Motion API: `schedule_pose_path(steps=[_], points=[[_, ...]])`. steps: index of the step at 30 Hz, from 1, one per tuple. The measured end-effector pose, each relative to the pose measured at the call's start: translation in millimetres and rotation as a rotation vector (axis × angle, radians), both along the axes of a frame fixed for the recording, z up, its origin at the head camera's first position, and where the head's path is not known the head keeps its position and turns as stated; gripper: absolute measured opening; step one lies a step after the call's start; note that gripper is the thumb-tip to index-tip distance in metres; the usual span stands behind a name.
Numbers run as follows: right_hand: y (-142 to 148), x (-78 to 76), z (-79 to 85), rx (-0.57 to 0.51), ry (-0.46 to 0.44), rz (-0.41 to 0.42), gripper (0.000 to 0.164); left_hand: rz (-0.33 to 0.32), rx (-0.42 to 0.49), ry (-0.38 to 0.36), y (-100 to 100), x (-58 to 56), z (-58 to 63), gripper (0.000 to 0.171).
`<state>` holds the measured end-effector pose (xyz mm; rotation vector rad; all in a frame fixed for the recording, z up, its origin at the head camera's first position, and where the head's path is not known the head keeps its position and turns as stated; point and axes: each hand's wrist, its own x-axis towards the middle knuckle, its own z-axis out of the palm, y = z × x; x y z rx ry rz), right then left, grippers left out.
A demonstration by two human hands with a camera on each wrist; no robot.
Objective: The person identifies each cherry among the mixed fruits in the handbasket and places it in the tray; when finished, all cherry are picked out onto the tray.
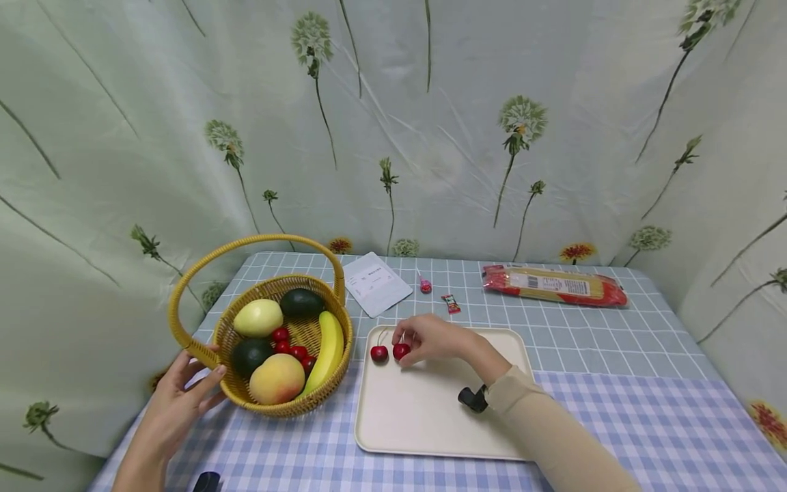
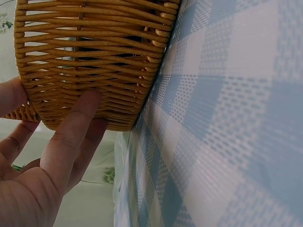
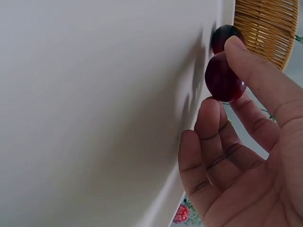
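Observation:
On the left stands a yellow wicker basket [image 1: 301, 410] with an arched handle, holding a banana [image 1: 328, 348], a peach [image 1: 277, 379], a pale yellow-green fruit [image 1: 258, 318], two dark green avocado-like fruits [image 1: 301, 303] and several small red fruits [image 1: 299, 352]. My left hand [image 1: 178, 400] holds the basket's near left side, thumb and fingers about the handle base, with a finger [image 2: 78, 118] against the weave. Over the cream tray [image 1: 424, 430], my right hand [image 1: 433, 338] pinches a dark red cherry [image 3: 223, 78] between thumb and fingertips. A second cherry [image 1: 379, 354] sits beside it on the tray.
Behind the tray lie a white packet [image 1: 376, 283], a lollipop [image 1: 425, 285] and a small wrapped candy [image 1: 451, 304]. A red-and-clear pack of noodles [image 1: 553, 285] lies at the back right. A floral curtain [image 1: 443, 137] hangs behind the table.

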<state>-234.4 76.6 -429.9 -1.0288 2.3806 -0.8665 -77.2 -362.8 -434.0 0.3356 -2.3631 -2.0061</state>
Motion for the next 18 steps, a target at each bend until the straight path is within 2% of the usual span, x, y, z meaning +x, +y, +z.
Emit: schedule_pose_path(steps=[11, 18], points=[[-2.3, 0.3, 0.2, 0.005, -0.016, 0.014, 0.034, 0.017, 0.029, -0.004, -1.8, 1.5, -1.5, 0.049], [-0.9, 1.2, 1.6, 0.012, -0.04, 0.001, 0.036, 0.013, 0.011, -0.012, -0.7, -0.1, -1.1, 0.051]])
